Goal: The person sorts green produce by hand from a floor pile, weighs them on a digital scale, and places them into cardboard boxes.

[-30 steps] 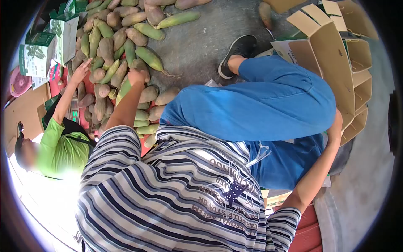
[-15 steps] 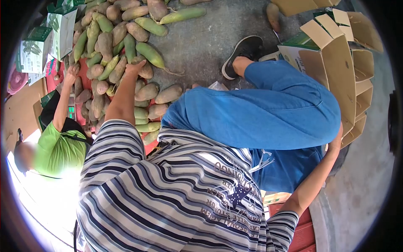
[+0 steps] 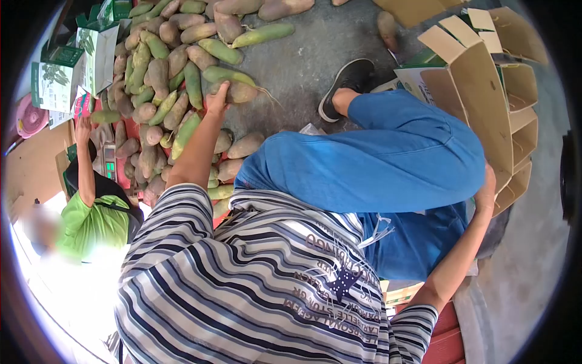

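My left hand [image 3: 218, 98] is closed around the end of a muddy brownish radish [image 3: 242, 93]. It is at the right side of a large pile of radishes [image 3: 159, 74], some green and some coated in soil. Just behind the held one lies a green radish [image 3: 219, 75], and a long thin root trails to the right. On the outer side of my bent knee, against the blue trousers [image 3: 388, 161], rests my right hand [image 3: 487, 187]. It holds nothing; its fingers lie along the cloth and are partly hidden.
A co-worker in a green shirt [image 3: 100, 221] is at the left, one hand at a green radish [image 3: 106, 116]. Printed boxes [image 3: 54, 82] stand at the upper left. Open cardboard boxes [image 3: 479, 91] line the right. A lone radish [image 3: 387, 30] lies on the grey floor [image 3: 285, 73].
My left hand has moved a little to the right with the brownish radish. The co-worker's hand has shifted left and is now at a green radish. My right hand stays on the knee.
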`<state>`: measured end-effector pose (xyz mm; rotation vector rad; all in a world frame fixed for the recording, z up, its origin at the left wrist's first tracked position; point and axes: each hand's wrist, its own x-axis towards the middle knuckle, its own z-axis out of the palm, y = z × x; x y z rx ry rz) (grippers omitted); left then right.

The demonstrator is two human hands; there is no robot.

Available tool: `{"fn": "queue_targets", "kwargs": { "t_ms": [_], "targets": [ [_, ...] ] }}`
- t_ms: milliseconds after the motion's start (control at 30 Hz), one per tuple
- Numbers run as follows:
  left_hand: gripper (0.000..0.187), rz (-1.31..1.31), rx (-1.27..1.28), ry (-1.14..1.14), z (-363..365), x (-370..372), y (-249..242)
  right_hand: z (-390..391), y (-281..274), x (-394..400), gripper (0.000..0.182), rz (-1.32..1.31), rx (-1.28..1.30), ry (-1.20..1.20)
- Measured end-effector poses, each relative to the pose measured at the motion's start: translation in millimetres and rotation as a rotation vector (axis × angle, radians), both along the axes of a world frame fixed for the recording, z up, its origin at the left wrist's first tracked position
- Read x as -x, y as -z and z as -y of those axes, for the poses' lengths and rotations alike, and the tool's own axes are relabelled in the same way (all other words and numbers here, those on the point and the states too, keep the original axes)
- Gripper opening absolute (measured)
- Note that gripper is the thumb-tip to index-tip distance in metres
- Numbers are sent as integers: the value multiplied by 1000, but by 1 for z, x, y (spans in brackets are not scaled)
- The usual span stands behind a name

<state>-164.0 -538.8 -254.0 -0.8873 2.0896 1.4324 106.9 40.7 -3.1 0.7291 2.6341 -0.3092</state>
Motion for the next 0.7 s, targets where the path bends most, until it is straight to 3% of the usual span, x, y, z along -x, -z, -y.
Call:
{"fn": "queue_targets", "kwargs": {
  "t_ms": [167, 233, 367, 400, 433, 467, 500, 533, 567, 633, 700],
  "targets": [
    [66, -356, 39, 406, -126, 11, -28, 6, 5, -5, 29, -48, -81, -61],
    [66, -470, -155, 545, -189, 12, -52, -2, 17, -11, 23, -51, -117, -117],
    [65, -905, -595, 737, -313, -20, -191, 0, 14, -8, 21, -96, -81, -113],
    [62, -927, -786, 746, -335, -33, -232, 2, 12, -7, 21, -98, -90, -110],
    [58, -950, -849, 857, -352, -35, -241, 4, 12, -5, 20, -102, -96, -113],
    [66, -990, -861, 818, -371, -48, -270, 4, 13, -5, 21, -99, -109, -116],
    [67, -1161, -787, 941, -384, -45, -272, 2, 15, -7, 22, -96, -120, -121],
    [68, -862, -881, 934, -388, -55, -290, 0, 18, -9, 23, -91, -126, -131],
    [68, -755, -1154, 925, -398, -52, -273, -3, 21, -11, 26, -19, -145, -121],
    [69, -711, -886, 1056, -379, -38, -259, 6, 10, -3, 30, 19, -98, -80],
    [55, -771, -686, 1154, -341, -21, -232, 8, 6, 1, 30, 7, -73, -81]
  ]
}}
